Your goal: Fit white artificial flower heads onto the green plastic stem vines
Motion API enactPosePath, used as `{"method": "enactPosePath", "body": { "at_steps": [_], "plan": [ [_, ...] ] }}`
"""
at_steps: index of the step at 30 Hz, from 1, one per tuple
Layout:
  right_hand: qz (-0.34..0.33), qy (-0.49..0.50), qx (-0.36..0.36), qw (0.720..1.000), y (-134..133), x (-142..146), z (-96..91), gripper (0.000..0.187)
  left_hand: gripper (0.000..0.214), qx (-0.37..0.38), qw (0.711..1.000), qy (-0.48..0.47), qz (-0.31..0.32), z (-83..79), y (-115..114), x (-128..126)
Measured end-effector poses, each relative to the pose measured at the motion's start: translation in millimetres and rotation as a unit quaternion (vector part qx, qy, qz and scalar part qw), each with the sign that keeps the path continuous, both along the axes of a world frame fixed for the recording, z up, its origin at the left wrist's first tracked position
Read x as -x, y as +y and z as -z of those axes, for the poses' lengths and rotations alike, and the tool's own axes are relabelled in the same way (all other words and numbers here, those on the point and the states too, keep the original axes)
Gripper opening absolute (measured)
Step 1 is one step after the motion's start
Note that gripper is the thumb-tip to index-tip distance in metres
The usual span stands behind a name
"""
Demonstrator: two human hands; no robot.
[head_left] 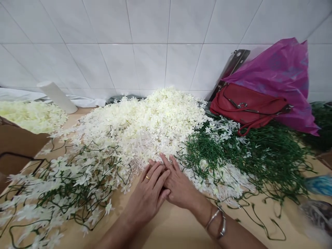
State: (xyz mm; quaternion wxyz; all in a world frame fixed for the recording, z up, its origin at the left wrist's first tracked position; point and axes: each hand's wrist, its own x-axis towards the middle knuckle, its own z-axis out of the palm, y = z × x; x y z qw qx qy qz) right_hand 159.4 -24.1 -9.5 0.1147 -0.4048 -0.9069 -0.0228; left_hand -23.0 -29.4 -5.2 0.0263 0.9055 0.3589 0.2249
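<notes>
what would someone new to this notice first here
Probably the big heap of white flowers in the middle, near the tiled wall. The red bag and the purple plastic bag behind it stand out at right, beyond dark green stems. In front, the left hand overlaps the right hand.

A tan tabletop [168,228] bears white flowers [155,121], green stems [272,159] and a white cylinder [59,98].
</notes>
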Motion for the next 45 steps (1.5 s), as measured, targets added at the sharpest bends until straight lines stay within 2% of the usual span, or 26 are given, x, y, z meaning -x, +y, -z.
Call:
{"method": "enactPosePath", "body": {
  "at_steps": [5, 10, 13, 17, 20, 23, 25, 26, 29, 34, 37, 40, 43, 45],
  "plan": [
    [0.001, -0.002, 0.026, 1.000, 1.0, 0.3, -3.1, 0.077, 0.049, 0.001, 1.000, 0.014, 0.011, -1.0, 1.8, 1.1],
    [0.009, -0.006, 0.040, 0.999, -0.3, -0.2, -9.5, 0.069, 0.051, -0.024, 0.999, 0.016, 0.015, 6.6, 6.2, 0.7],
    [0.006, -0.017, 0.022, 1.000, -5.1, -1.9, -24.2, 0.064, 0.059, -0.056, 0.998, -0.007, 0.015, 6.7, 5.5, 5.7],
    [0.024, 0.001, -0.048, 0.999, -6.1, -4.9, -58.9, 0.059, 0.066, -0.138, 0.984, -0.106, 0.036, -10.7, -14.0, 5.3],
    [0.030, 0.005, -0.092, 0.995, 4.7, -4.8, -84.9, 0.054, 0.063, -0.225, 0.961, -0.134, 0.089, -26.5, -40.6, -18.4],
    [0.092, 0.025, -0.136, 0.986, 20.5, -0.2, -102.2, 0.045, 0.050, -0.292, 0.934, -0.087, 0.187, -32.7, -60.7, -56.6],
    [0.112, 0.042, -0.159, 0.980, 28.6, 4.7, -108.0, 0.038, 0.047, -0.302, 0.932, -0.037, 0.197, -33.6, -64.3, -78.7],
    [0.114, 0.051, -0.168, 0.978, 31.3, 7.3, -109.0, 0.036, 0.045, -0.314, 0.934, -0.011, 0.171, -34.6, -63.2, -86.3],
    [0.093, 0.055, -0.180, 0.978, 34.3, 15.1, -104.9, 0.032, 0.050, -0.318, 0.940, 0.017, 0.124, -43.6, -53.7, -91.8],
    [0.003, -0.005, -0.164, 0.986, 31.8, 32.0, -78.7, 0.028, 0.049, -0.265, 0.948, 0.052, 0.167, -67.0, -41.0, -74.5],
    [-0.057, -0.012, -0.132, 0.990, 26.9, 47.0, -57.3, 0.024, 0.051, -0.227, 0.965, 0.071, 0.112, -71.5, -40.6, -71.1],
    [-0.097, 0.022, -0.131, 0.986, 13.2, 60.6, -34.7, 0.019, 0.028, -0.180, 0.976, 0.088, 0.084, -64.9, -46.4, -71.0],
    [-0.142, 0.034, -0.122, 0.982, -10.7, 68.0, -13.3, 0.022, 0.007, -0.113, 0.979, 0.110, 0.130, -48.9, -59.0, -69.5],
    [-0.148, 0.032, -0.069, 0.986, -28.1, 69.6, -1.6, 0.028, 0.005, -0.070, 0.977, 0.122, 0.159, -36.6, -68.0, -69.8]
  ]
}}
